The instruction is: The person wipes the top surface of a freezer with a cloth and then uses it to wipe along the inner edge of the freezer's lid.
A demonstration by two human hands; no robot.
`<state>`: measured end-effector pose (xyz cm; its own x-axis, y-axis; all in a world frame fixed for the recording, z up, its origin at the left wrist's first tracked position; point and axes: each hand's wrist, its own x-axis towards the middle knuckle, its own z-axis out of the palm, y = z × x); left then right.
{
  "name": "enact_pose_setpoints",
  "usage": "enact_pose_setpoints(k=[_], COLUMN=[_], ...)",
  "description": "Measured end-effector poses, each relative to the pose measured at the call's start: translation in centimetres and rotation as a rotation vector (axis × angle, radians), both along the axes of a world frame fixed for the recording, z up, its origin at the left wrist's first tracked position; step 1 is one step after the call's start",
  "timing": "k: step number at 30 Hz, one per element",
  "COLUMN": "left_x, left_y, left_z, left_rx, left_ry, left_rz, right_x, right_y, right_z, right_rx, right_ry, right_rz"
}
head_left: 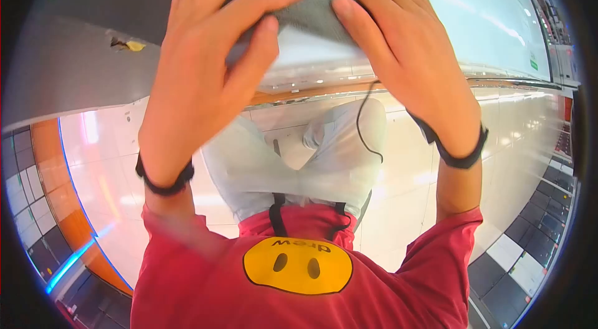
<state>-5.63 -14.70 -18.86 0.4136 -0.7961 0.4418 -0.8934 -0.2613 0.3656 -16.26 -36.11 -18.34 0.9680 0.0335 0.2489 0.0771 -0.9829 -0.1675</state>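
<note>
A grey, fuzzy cloth (314, 13) lies bunched at the top of the view, over the edge between a dark surface and a glass counter top. My left hand (202, 55) rests on its left part, with fingers spread and slightly bent and the thumb apart. On the right part lies my right hand (411, 42), fingers stretched out and thumb pointing inward. Neither hand visibly pinches the fabric. The cloth's far side runs out of the frame, and the hands cover some of it.
The glass counter top (479, 11) extends to the right. A dark grey surface (68, 36) on the left carries a small torn yellowish scrap (134, 46). A thin black cable (359, 123) hangs below the counter edge, near my knees. Display shelves (529, 235) stand at both sides.
</note>
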Motion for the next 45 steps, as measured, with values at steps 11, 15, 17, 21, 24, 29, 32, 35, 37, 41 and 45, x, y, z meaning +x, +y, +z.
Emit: enact_pose_setpoints(k=[11,15,17,21,24,29,32,35,37,41,45], left_x=[-0.4,-0.2,-0.2,0.9,1.2,-0.7,-1.8,-3.7,-4.4,-2.9,-4.0], left_y=[-0.3,-0.6,-0.7,-0.5,-0.3,1.5,2.6,3.8,4.6,5.1,6.3], left_z=[-0.1,-0.6,-0.5,-0.6,-0.7,0.1,-0.8,-0.9,-1.1,-3.2,-1.4], left_rx=[-0.055,-0.172,-0.183,-0.075,-0.103,-0.058,-0.140,-0.209,-0.212,-0.245,-0.255], left_ry=[-0.205,-0.280,-0.284,0.035,0.107,0.205,0.003,-0.195,-0.222,-0.297,-0.108], left_rz=[0.142,0.106,0.130,0.114,0.091,0.148,0.159,0.166,0.139,0.086,0.088], right_x=[-1.4,-1.2,0.1,1.6,2.5,1.5,0.4,-0.7,-1.8,-2.8,-3.1], right_y=[2.9,5.0,4.8,4.3,4.1,5.0,5.5,5.8,6.5,6.3,5.8], right_z=[-3.2,-1.3,-1.9,-3.3,-3.7,-3.7,-3.8,-4.1,-4.1,-4.5,-4.3], right_rx=[-0.123,-0.035,-0.041,-0.005,-0.009,-0.013,-0.031,-0.062,-0.038,-0.113,-0.042], right_ry=[-0.576,-0.593,-0.627,-0.503,-0.516,-0.514,-0.522,-0.591,-0.576,-0.545,-0.579], right_rz=[0.093,0.039,0.032,-0.015,-0.025,-0.009,-0.025,0.037,0.042,0.039,0.061])
